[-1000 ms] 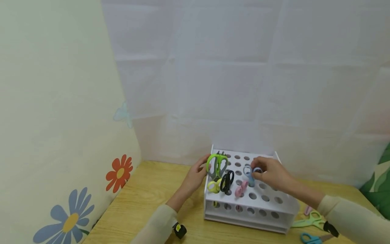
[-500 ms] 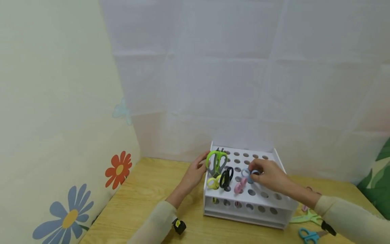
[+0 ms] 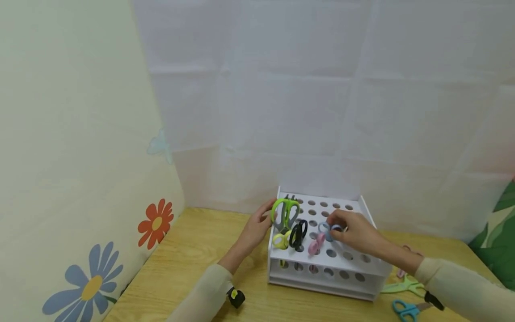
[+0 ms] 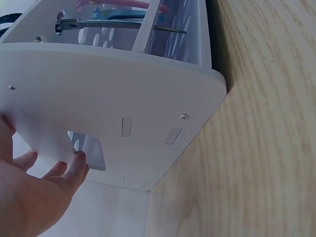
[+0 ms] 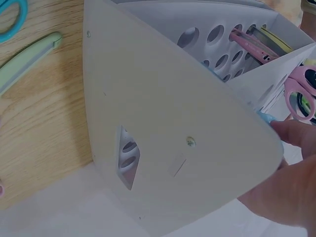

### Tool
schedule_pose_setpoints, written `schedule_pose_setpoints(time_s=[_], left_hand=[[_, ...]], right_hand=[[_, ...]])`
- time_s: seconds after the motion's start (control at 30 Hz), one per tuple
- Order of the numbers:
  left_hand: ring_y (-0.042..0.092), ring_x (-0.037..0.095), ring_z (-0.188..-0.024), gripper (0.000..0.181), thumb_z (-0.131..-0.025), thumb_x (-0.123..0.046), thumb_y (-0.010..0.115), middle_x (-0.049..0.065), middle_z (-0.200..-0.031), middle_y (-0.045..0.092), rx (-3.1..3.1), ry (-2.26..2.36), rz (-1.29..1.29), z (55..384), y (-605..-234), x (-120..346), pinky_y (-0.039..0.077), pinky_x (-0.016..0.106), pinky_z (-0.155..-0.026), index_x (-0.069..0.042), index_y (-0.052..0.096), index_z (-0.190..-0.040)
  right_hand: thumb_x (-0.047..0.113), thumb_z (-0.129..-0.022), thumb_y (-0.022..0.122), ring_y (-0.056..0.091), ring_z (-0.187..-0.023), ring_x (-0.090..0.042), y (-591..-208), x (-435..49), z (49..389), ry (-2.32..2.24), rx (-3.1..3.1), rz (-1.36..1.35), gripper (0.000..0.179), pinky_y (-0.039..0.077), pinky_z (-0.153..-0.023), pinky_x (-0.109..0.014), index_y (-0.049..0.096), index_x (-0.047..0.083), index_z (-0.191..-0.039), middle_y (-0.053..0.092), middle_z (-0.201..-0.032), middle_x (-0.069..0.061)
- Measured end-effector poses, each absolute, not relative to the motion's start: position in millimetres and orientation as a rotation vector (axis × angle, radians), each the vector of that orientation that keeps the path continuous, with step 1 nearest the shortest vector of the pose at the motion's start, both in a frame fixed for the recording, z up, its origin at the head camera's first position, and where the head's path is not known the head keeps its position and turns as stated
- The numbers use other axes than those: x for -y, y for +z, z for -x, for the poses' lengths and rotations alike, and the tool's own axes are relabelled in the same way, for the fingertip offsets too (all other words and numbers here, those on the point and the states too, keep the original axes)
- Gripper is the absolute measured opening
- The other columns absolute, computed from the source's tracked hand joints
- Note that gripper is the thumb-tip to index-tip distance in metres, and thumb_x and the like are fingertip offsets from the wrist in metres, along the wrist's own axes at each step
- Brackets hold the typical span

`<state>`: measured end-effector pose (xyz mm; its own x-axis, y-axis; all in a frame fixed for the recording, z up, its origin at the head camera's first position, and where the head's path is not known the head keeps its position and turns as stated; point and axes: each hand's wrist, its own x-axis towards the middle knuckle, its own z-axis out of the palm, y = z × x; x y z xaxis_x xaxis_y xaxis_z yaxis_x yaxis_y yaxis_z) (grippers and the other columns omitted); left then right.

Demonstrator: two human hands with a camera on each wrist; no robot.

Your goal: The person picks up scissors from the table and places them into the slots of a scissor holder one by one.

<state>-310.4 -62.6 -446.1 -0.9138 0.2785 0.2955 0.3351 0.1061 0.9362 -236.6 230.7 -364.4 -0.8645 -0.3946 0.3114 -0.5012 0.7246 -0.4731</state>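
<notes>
A white rack (image 3: 338, 263) with rows of round holes stands on the table. My right hand (image 3: 356, 230) pinches the handle of light blue scissors (image 3: 324, 228), which stand in a hole near the rack's middle; the hand partly hides them. My left hand (image 3: 255, 230) touches the rack's left side panel (image 4: 98, 89), fingertips by its cutout. In front of that hand, green-and-grey scissors (image 3: 287, 212) stand at the left edge. Yellow scissors (image 3: 280, 240), black scissors (image 3: 298, 235) and pink scissors (image 3: 315, 245) also stand in holes, handles up.
Right of the rack, light green scissors (image 3: 404, 285) and turquoise scissors (image 3: 405, 308) lie on the wooden table (image 3: 209, 237), with pink pieces behind, partly hidden by the right forearm. A white cloth (image 3: 257, 89) hangs behind. A flowered wall (image 3: 96, 147) runs along the left.
The light blue scissors have sunk lower into the rack, my right hand moving down with them. My left hand stays at the rack's side. The head view has shifted slightly.
</notes>
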Motion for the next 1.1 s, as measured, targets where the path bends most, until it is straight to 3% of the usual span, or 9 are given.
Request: schedule_pose_setpoints(time_s=[0.27, 0.37, 0.87, 1.1], left_hand=[[0.05, 0.04, -0.13, 0.051, -0.108, -0.026, 0.054, 0.009, -0.152, 0.048, 2.303, -1.976, 0.629, 309.1, -449.3, 61.2, 0.047, 0.048, -0.103, -0.014, 0.044, -0.156], [0.051, 0.041, -0.129, 0.051, -0.107, -0.024, 0.055, 0.011, -0.151, 0.048, 2.287, -1.978, 0.639, 306.6, -446.1, 60.6, 0.047, 0.048, -0.102, -0.012, 0.044, -0.155], [0.052, 0.039, -0.128, 0.052, -0.107, -0.027, 0.055, 0.01, -0.151, 0.049, 2.289, -2.017, 0.622, 308.2, -453.1, 61.5, 0.047, 0.049, -0.102, -0.015, 0.043, -0.156], [0.052, 0.037, -0.129, 0.051, -0.108, -0.026, 0.055, 0.01, -0.151, 0.048, 2.292, -2.023, 0.619, 311.0, -450.4, 60.7, 0.047, 0.048, -0.102, -0.016, 0.043, -0.156]], right_hand=[[0.003, -0.084, 0.079, 0.065, -0.081, -0.015, -359.4, -239.5, 232.7, 0.886, 2.787, -0.743, 0.031, 0.056, -0.073, -0.032, 0.067, 0.0, -0.113, 0.071, -0.092, 0.0], [0.007, -0.086, 0.08, 0.066, -0.084, -0.016, -356.7, -245.8, 234.0, 0.875, 2.796, -0.739, 0.034, 0.058, -0.076, -0.038, 0.066, 0.0, -0.116, 0.07, -0.094, 0.0], [0.016, -0.091, 0.077, 0.065, -0.088, -0.016, -348.0, -266.3, 220.7, 0.795, 2.761, -0.787, 0.026, 0.057, -0.079, -0.045, 0.069, 0.004, -0.113, 0.069, -0.095, 0.003], [0.013, -0.093, 0.075, 0.066, -0.095, -0.023, -342.9, -280.7, 211.1, 0.778, 2.763, -0.708, 0.026, 0.056, -0.084, -0.05, 0.069, 0.002, -0.115, 0.07, -0.104, -0.006]])
